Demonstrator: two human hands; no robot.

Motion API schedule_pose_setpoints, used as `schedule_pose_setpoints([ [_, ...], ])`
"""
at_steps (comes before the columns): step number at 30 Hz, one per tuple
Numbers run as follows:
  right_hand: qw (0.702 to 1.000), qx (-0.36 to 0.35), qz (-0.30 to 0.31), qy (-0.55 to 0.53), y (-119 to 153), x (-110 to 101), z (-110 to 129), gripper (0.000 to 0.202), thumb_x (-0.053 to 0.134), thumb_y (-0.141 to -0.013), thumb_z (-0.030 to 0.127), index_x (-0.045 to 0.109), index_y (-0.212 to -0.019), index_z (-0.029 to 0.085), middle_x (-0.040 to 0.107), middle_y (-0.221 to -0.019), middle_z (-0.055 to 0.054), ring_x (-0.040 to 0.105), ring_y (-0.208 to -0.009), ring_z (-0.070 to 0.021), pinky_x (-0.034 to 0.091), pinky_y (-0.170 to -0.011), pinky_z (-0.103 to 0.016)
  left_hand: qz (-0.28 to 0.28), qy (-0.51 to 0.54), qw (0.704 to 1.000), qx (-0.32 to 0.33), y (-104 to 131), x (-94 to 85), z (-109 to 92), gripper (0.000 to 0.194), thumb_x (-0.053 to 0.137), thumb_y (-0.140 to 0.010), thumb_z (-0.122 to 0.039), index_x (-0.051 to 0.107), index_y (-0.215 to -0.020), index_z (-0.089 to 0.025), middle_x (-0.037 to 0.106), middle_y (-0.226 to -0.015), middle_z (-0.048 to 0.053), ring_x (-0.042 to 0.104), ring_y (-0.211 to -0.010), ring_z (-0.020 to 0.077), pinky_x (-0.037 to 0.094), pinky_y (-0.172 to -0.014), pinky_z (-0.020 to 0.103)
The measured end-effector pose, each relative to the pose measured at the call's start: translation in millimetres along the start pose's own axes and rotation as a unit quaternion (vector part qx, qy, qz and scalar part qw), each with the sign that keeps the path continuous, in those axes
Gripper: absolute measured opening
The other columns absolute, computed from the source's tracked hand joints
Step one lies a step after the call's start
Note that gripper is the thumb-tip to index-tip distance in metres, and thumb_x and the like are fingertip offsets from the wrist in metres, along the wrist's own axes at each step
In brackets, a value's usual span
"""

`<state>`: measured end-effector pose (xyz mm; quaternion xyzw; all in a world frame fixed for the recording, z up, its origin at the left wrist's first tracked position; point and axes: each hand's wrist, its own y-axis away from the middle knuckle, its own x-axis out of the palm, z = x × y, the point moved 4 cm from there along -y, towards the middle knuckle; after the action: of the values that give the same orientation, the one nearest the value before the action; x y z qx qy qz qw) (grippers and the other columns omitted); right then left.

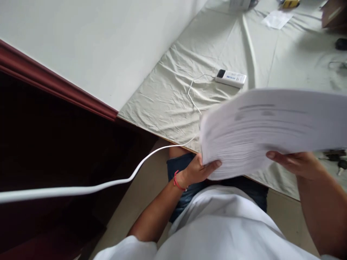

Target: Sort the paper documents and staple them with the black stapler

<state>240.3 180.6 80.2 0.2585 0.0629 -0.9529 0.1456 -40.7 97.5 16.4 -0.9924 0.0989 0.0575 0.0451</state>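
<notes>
Got a thick stack of papers (252, 133) in both hands right now, held up over the near edge of the table (162, 108) and right above my lap. My left hand (199, 171) (the one with the red string (178, 181) on the wrist) has the near left corner pinched, thumb flat on top and the fingers mostly out of sight underneath. My right hand (300, 164) is closed on the near edge further along, thumb on top there too — can't tell how its fingers sit below, the stack hides them. The top sheet has lines of print, but it's too blurry to read. The stack bows a bit and runs out of view on the right. Past it, a white power bank (231, 78) lies on the wrinkled pale cloth, with a white cable (151, 155) plugged in — that passes by the papers' left edge and off to my left. Some keys (341, 166) sit just beyond my right hand, and way at the back there's a loose sheet (277, 19) near a brown box (333, 14).
</notes>
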Motion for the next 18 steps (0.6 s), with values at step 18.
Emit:
schedule_pose_setpoints([
  [18,0.921,0.297,0.119,-0.224,41.0,53.8,-48.3,0.041,0.078,-0.087,0.057,0.082,-0.108,0.024,0.083,-0.111,-0.008,0.079,-0.104,-0.0347,0.066,-0.095,-0.049,-0.075,0.354,0.888,-0.284,39.8,48.3,61.6,0.073,0.081,-0.077,-0.072,0.079,-0.113,-0.008,0.08,-0.115,0.019,0.076,-0.111,0.0369,0.054,-0.111,0.055],
])
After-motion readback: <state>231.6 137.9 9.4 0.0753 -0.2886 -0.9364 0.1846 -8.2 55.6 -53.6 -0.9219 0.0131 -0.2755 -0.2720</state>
